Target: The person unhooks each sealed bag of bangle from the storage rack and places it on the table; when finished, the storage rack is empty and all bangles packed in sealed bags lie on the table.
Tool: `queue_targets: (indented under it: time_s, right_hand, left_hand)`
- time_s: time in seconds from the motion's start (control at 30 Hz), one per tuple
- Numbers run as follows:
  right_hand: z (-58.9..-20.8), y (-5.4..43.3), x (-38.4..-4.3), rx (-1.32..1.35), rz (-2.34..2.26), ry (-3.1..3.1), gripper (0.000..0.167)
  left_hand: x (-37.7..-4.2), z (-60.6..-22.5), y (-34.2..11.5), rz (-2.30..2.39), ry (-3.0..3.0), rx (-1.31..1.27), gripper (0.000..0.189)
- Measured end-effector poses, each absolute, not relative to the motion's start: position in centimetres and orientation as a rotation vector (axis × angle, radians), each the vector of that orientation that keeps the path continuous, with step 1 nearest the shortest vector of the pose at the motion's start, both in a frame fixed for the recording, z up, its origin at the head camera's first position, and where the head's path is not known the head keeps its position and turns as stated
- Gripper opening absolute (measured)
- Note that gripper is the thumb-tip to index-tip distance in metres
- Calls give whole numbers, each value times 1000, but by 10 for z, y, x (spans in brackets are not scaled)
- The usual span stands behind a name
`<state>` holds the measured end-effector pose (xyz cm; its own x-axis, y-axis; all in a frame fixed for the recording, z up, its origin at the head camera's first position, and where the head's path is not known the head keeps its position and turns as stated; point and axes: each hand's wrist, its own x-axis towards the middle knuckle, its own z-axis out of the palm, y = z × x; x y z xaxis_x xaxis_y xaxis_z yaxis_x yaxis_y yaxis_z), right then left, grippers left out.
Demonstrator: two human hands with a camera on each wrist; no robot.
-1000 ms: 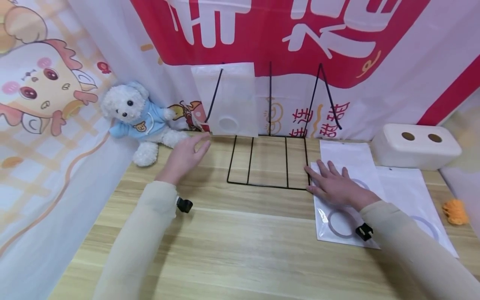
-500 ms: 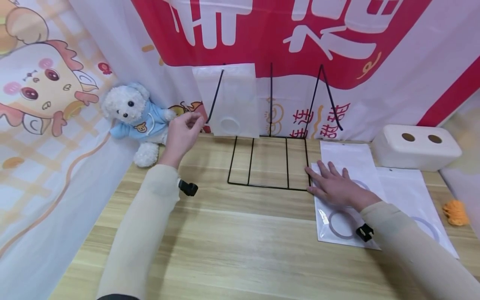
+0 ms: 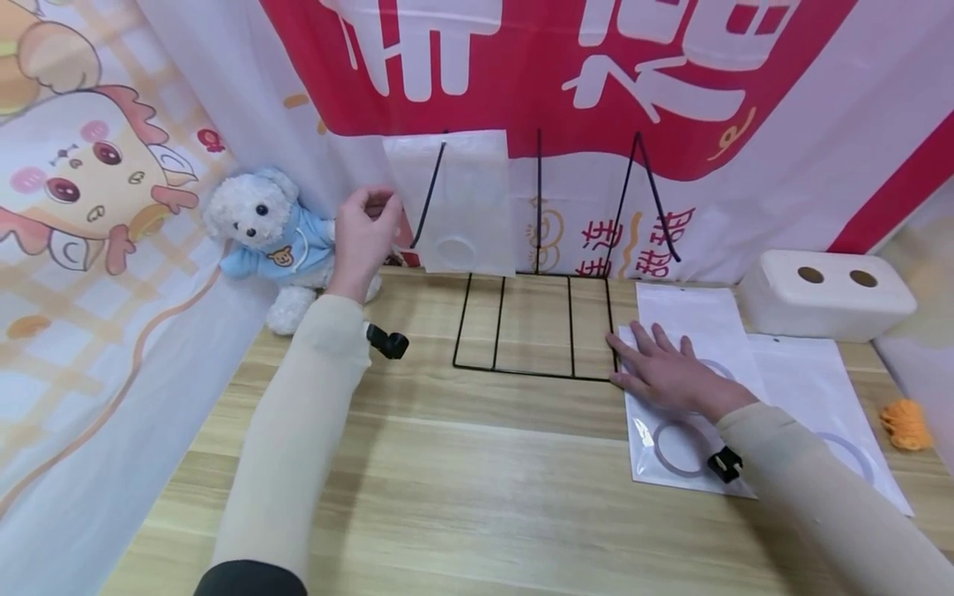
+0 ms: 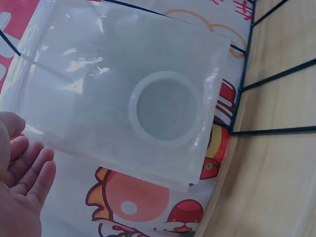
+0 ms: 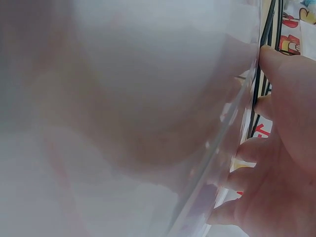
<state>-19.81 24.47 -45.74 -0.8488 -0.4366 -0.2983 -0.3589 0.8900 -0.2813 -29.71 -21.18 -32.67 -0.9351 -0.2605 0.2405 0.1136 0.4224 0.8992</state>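
Note:
In the head view my left hand point(image 3: 365, 236) is beside the left edge of a translucent white packet point(image 3: 469, 203) with a round ring near its bottom. That packet hangs on a black wire rack point(image 3: 538, 199). In the left wrist view, the thumb tip is right at the packet's edge and the fingers point(image 4: 34, 170) are loosely bent. My right hand point(image 3: 671, 368) rests with spread fingers on a white packet point(image 3: 663, 439) lying on the table, its fingertips by the rack's right side. The right wrist view is mostly filled by blurred clear film point(image 5: 148, 98).
A second flat packet point(image 3: 808, 381) lies to the right. Behind it stands a white box point(image 3: 827, 294) with two holes. An orange yarn-like thing point(image 3: 905, 424) is at the right edge. A plush dog point(image 3: 276, 240) in blue sits on the left. Printed cloth point(image 3: 581, 83) backs the wooden table point(image 3: 477, 513).
My left hand has moved up alongside the hanging packet's left edge, and its fingers have bent. The right hand, the rack and the packets are where they were.

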Motion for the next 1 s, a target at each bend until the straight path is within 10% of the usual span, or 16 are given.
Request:
queue_targets:
  time_s: [1.0]
  right_hand:
    - [-459,245,-198,-578,-310,2701,76]
  left_hand:
    - [-309,-294,-209,-1645,-2209,126,37]
